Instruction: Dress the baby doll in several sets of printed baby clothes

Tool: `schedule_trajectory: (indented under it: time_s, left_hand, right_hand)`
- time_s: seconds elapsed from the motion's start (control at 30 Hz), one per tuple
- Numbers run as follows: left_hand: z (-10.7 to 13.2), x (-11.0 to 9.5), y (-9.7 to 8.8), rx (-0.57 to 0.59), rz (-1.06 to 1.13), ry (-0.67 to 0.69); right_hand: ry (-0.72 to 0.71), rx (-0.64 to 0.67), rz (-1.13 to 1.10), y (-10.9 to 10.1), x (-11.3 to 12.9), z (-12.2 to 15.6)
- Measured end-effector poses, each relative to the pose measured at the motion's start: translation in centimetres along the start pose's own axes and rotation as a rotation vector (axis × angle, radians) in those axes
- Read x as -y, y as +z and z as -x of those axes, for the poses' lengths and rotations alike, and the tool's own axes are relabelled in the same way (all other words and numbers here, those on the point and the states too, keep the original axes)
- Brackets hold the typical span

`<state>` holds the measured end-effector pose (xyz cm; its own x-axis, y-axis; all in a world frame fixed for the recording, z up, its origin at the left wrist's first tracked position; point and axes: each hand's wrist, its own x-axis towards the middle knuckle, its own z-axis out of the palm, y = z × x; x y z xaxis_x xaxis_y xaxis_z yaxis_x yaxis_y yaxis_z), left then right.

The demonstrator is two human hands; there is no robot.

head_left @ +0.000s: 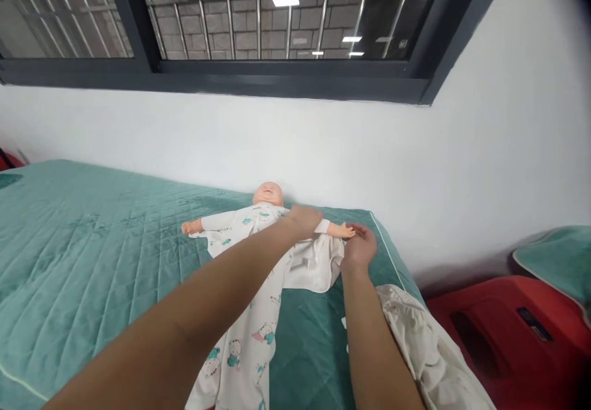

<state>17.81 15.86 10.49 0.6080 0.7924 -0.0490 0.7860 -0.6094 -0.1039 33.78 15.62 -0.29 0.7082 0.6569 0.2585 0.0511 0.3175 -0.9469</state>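
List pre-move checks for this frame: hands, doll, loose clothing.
1. Pose: doll lies on its back on the green cover: ok.
2. Contact: left hand rests on the doll's shoulder: ok.
3. Grip of the left hand, closed or loose: cannot tell.
4. Contact: right hand touches the doll's bare hand: ok.
5. White cloth lies spread under that arm, not bunched over it: ok.
6. Cream garment lies apart from the doll, at the cover's edge: ok.
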Motion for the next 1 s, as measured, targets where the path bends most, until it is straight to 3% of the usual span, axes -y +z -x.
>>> schedule_trajectory:
  time_s: [0.1,0.2,0.3,0.37,0.5,0.6,0.7,0.8,1.0]
  left_hand:
    - [-0.6,-1.6,0.8,0.010,0.043,-0.023]
    - [-0.1,-2.2,1.0,0.005,0.073,-0.034]
    - [2.0,-1.0,0.6,-0.038,0.116,-0.010]
    - [4.1,0.9,0.2,-0.135,0.185,0.002]
    - [8.6,5.5,0.7,-0.418,0.472,-0.163]
    - [11.1,8.1,2.6,-0.526,0.848,-0.282]
    - [12.5,9.2,5.0,-0.570,1.080,-0.369]
    - [12.9,9.6,6.7,-0.585,1.145,-0.388]
    - [13.3,10.1,7.1,-0.487,1.143,-0.361]
  right_hand:
    - [0.010,-0.128,-0.038,-0.3,0.8,-0.1]
    - [0.031,-0.134,-0.046,-0.6,1.6,0.1]
    - [0.016,-0.081,-0.030,-0.6,2.2,0.5]
    - [-0.019,-0.036,-0.016,-0.2,2.6,1.1]
    - [-0.067,0.182,0.092,1.5,3.7,3.7]
    - [-0.123,0.429,0.257,3.1,4.6,6.4]
    - [-0.167,0.633,0.354,4.4,5.4,8.7]
    - [-0.137,0.759,0.313,5.0,6.1,10.1]
    - [0.026,0.845,0.277,5.3,7.4,11.5]
